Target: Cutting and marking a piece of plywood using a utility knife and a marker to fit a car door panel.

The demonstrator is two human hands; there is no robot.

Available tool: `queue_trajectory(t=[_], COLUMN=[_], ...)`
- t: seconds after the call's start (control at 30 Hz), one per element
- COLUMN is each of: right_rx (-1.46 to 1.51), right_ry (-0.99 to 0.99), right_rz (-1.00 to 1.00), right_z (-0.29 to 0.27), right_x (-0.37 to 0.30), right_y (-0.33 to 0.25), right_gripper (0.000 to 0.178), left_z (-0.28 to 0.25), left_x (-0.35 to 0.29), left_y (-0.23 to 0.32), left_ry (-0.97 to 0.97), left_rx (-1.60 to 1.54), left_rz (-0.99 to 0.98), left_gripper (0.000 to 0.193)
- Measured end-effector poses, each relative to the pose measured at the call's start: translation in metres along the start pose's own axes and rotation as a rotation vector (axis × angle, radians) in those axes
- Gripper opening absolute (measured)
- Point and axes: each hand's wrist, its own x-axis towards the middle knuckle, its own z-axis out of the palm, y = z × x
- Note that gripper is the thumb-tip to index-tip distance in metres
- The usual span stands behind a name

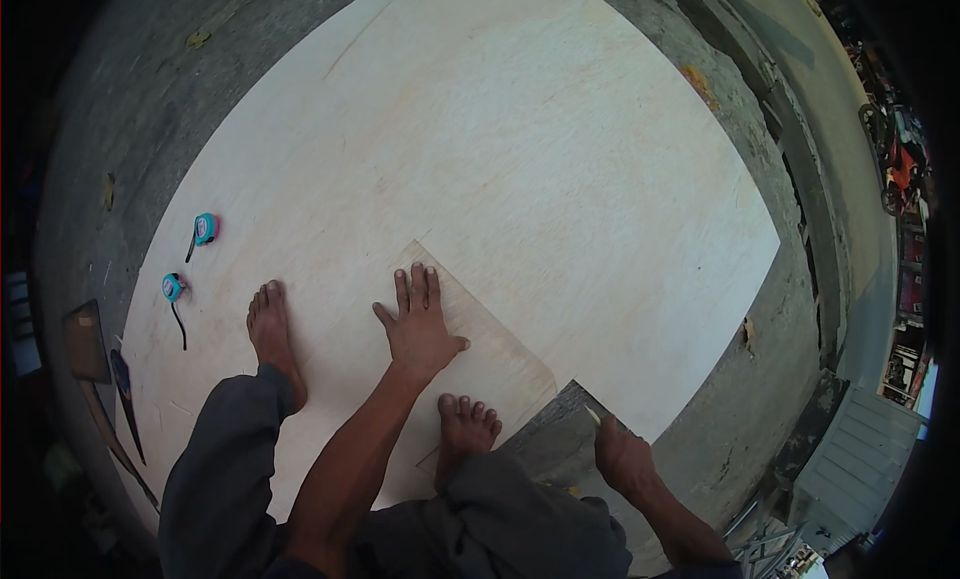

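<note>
A large pale plywood sheet [560, 159] lies on the ground under me. On top of it is a smaller, thin rectangular plywood piece [490, 344], its straight edge running diagonally. My left hand [420, 329] lies flat on this piece, fingers spread, holding nothing. One of my bare feet [466, 426] also stands on it; the other foot [270, 329] is on the big sheet, farther left. Beside a squared notch in the sheet, my right hand [624, 457] is closed round a slim, pale-tipped stick-like tool [593, 415]. Its kind is unclear, and most of it is hidden in the fist.
Two teal tape measures [206, 229] rest on the sheet's left part, short ends out. By the left edge lie a dark-and-blue handled tool [123, 377] and a brown flat-headed tool [87, 344]. Concrete floor [700, 449] surrounds the sheet; a gutter edge [800, 209] runs at right.
</note>
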Motion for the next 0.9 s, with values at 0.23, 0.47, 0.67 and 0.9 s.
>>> queue_trajectory(t=[0.23, 0.47, 0.67, 0.9], right_rx=[0.105, 0.067, 0.041, 0.09], right_ry=[0.196, 0.168, 0.081, 0.11], right_rz=[-0.227, -0.302, -0.294, -0.274], right_z=[-0.043, -0.052, -0.06, -0.072], right_x=[0.191, 0.259, 0.259, 0.254], right_y=[-0.134, -0.188, -0.191, -0.193], right_gripper=[0.027, 0.024, 0.023, 0.023], left_z=[0.006, 0.01, 0.011, 0.006], left_x=[0.009, 0.005, 0.008, 0.006], left_y=[0.007, -0.001, -0.004, 0.0], left_ry=[0.006, 0.064, 0.048, -0.012], left_rx=[-0.015, -0.063, -0.076, -0.091], left_rz=[0.05, 0.073, 0.071, 0.053], left_gripper=[0.129, 0.128, 0.125, 0.12])
